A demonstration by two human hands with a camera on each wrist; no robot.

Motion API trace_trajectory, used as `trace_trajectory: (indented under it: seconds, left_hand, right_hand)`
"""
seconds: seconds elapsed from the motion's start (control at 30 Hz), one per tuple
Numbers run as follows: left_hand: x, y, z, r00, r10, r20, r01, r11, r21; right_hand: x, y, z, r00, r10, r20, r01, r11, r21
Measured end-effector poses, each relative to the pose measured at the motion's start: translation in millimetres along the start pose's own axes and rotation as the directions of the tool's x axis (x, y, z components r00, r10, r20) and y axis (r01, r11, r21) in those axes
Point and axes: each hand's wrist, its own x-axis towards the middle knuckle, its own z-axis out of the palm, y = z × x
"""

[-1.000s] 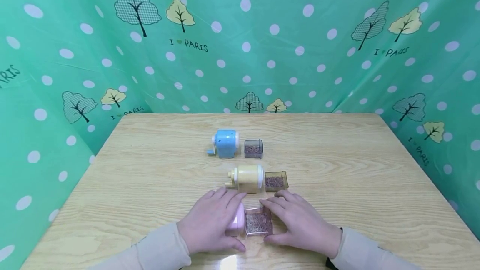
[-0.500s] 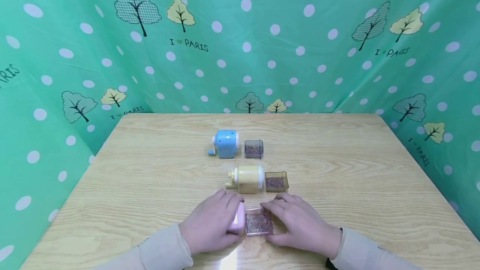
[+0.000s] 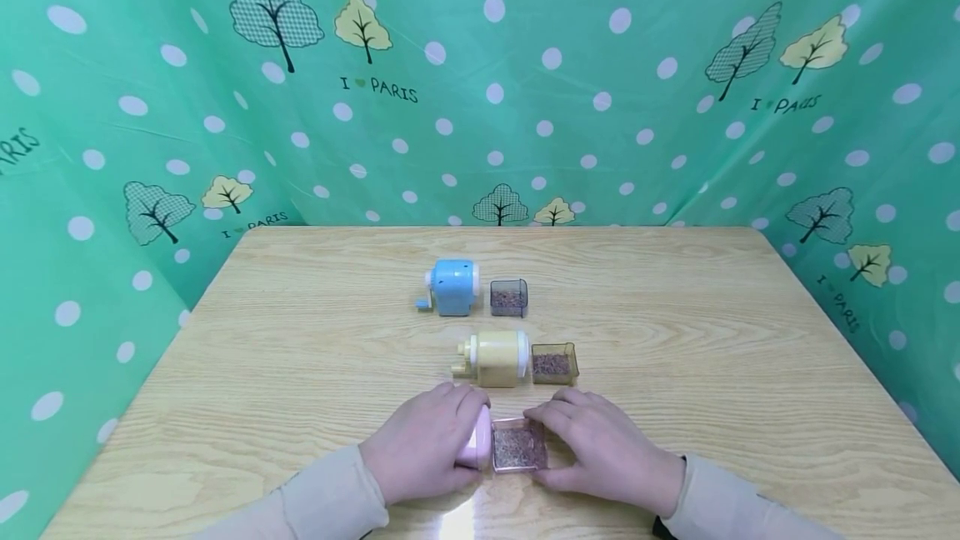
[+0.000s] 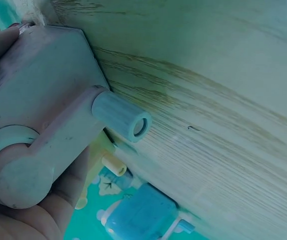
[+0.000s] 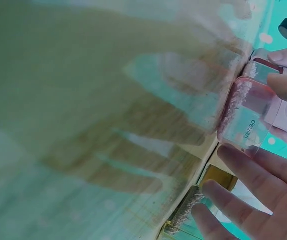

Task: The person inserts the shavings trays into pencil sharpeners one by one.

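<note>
My left hand (image 3: 420,444) grips a pink crank pencil sharpener (image 3: 477,442) near the front of the table. Its crank handle (image 4: 121,116) sticks out in the left wrist view. Just right of the sharpener lies its clear pinkish shavings drawer (image 3: 516,470), pulled out, with shavings inside. My right hand (image 3: 603,450) holds this drawer between thumb and fingers at its right end. In the right wrist view the drawer's outer face (image 5: 248,117) shows between thumb and index finger, while the other fingers are spread.
Behind my hands stands a yellow pencil sharpener (image 3: 498,357), with its yellowish shavings drawer (image 3: 572,361) to the right. Farther back are a blue pencil sharpener (image 3: 453,286) and its greyish drawer (image 3: 522,294). Both drawers contain shavings. A green patterned cloth (image 3: 540,90) surrounds the wooden table (image 3: 675,298).
My left thumb and fingers have drawn in and closed round the pink sharpener. My right hand stays at the drawer almost unmoved.
</note>
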Motion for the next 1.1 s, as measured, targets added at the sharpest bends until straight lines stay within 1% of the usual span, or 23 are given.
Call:
trace_trajectory:
  seconds: [0.3, 0.57, 0.77, 1.1]
  left_hand:
    - [-0.1, -1.4, 1.4, 1.0, 0.009, -0.02, -0.009, 1.0, 0.002]
    - [-1.3, -1.2, 5.9, 0.997, 0.022, -0.073, -0.021, 1.0, 0.007]
    - [-1.6, -1.8, 7.9, 0.995, 0.022, -0.098, -0.02, 1.0, 0.015]
    - [-1.3, -1.0, 8.6, 0.994, 0.021, -0.106, -0.017, 0.999, 0.037]
  right_hand:
    - [0.5, -1.0, -0.4, 1.0, 0.005, -0.009, -0.005, 1.0, 0.015]
    - [2.9, -2.4, -3.0, 1.0, 0.007, 0.005, -0.007, 1.0, 0.023]
    - [5.5, -4.0, -2.7, 1.0, 0.008, 0.02, -0.008, 0.999, 0.033]
    - [10.7, -5.2, -2.9, 0.999, 0.002, 0.049, -0.003, 1.0, 0.025]
